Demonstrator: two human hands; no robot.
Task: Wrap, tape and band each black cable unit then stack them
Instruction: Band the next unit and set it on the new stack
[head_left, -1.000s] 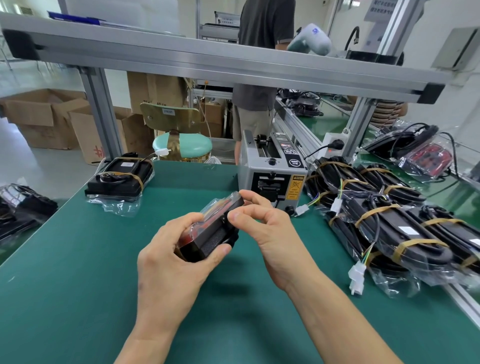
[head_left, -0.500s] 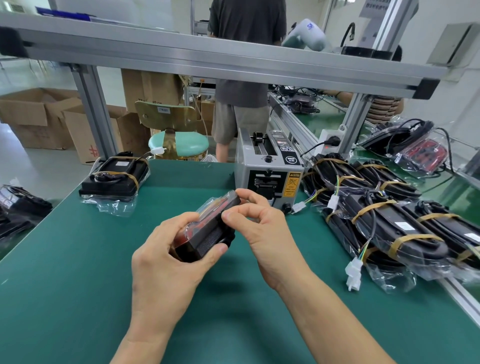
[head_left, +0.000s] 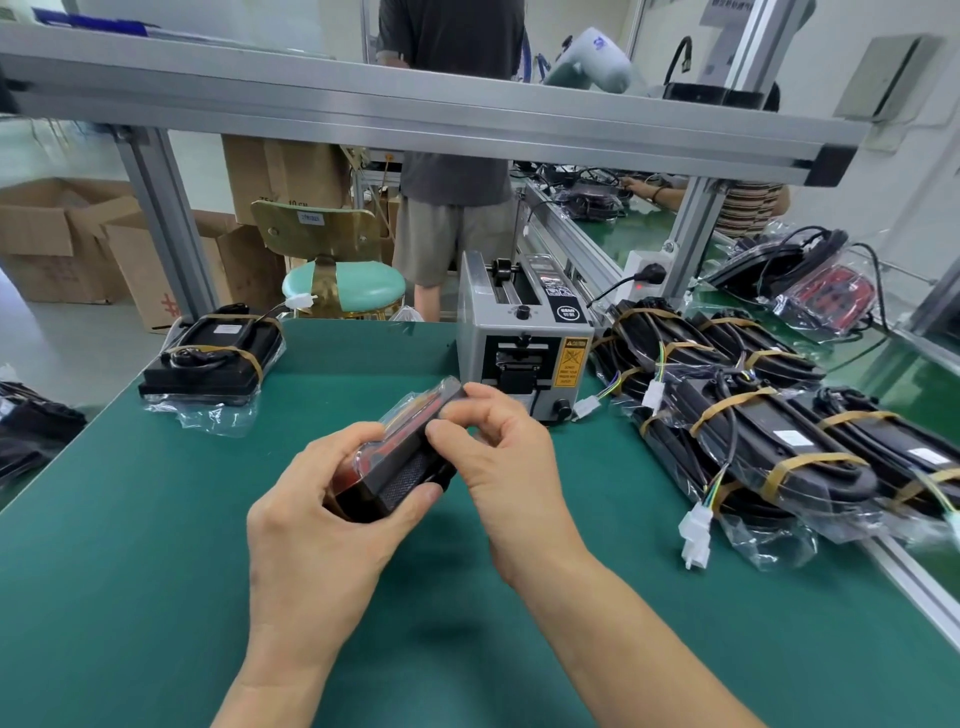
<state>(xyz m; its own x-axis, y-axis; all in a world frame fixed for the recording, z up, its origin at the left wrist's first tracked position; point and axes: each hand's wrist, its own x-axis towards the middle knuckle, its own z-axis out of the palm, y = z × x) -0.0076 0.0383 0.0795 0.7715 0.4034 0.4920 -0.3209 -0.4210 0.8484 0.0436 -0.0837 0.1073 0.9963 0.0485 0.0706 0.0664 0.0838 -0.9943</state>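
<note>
Little moved | both hands' grip clasps unit (head_left: 400, 457): left (head_left: 332, 519), right (head_left: 498, 457); axis far-right

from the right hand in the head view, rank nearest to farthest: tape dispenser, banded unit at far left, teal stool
1. tape dispenser, just behind the right hand.
2. banded unit, back left on the mat.
3. teal stool, beyond the table's far edge.

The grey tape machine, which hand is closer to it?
Right. The right hand sits just in front of the tape machine, pinching the wrapped unit. The left hand grips the unit lower down, farther away.
</note>
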